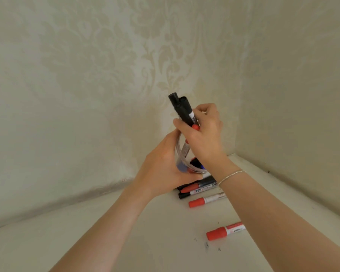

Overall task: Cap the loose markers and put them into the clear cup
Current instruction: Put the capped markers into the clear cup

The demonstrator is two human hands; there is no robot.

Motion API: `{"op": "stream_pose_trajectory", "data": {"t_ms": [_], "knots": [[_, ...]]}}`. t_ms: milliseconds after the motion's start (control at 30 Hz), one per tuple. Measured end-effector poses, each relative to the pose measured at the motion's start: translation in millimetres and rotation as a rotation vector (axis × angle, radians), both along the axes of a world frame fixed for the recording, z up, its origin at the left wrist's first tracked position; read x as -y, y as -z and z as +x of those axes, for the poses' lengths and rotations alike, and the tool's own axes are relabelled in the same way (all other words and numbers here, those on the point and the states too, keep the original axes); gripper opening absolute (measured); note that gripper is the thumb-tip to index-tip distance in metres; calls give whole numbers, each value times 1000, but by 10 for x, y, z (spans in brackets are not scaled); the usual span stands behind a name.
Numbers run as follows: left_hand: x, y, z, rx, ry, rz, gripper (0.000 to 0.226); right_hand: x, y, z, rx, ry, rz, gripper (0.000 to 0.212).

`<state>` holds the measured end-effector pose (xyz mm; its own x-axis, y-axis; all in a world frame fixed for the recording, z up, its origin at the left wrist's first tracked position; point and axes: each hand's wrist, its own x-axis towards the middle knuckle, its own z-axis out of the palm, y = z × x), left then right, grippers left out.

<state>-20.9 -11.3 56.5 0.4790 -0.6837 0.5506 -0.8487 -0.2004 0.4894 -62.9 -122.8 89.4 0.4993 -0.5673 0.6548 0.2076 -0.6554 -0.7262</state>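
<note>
Partway through. Clear cup (182, 154) lifted off the tabletop (126, 242), tilted, gripped around its side by the left hand (161, 169). Right hand (202, 132) clamped on a bundle of black-capped markers (182, 108), feeding them into the cup's mouth. Several markers visible inside already. Left to do: a cluster of markers (198, 188) near the tabletop's far corner, plus one red-capped marker (225, 231) nearer the right edge. Cluster partly hidden behind the wrists; exact count and cap state there unclear.
</note>
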Motion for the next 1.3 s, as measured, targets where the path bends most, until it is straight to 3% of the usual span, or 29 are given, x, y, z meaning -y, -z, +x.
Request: {"op": "stream_pose_trajectory", "data": {"t_ms": [200, 433, 533, 667, 800, 867, 1000, 1033, 1167, 1300], "knots": [[11, 20, 77, -47, -29, -50, 103, 43, 73, 24, -4, 141, -206, 35], [46, 14, 124, -87, -22, -76, 95, -75, 21, -21, 260, -34, -60, 38], [66, 34, 124, -66, -37, -56, 94, -34, 105, -8, 200, -40, -60, 14], [55, 61, 113, -30, -60, -15, 105, 55, 207, -36, 106, -57, 23, 40], [47, 65, 103, -21, -74, -25, 110, 88, 231, -58, 146, -65, 37, 55], [53, 63, 106, -31, -71, -34, 109, 105, 249, -39, 161, -32, 14, 48], [65, 68, 104, -34, -65, -31, 109, 149, 293, 41, 178, 12, -97, 14], [65, 72, 101, -38, -64, -31, 109, 157, 311, 54, 180, 33, -149, 20], [65, 88, 82, -55, -50, -36, 108, 159, 336, 46, -10, 194, -324, 44], [70, 99, 81, -55, -33, -8, 105, 185, 286, -9, -393, 70, -369, 55]]}}
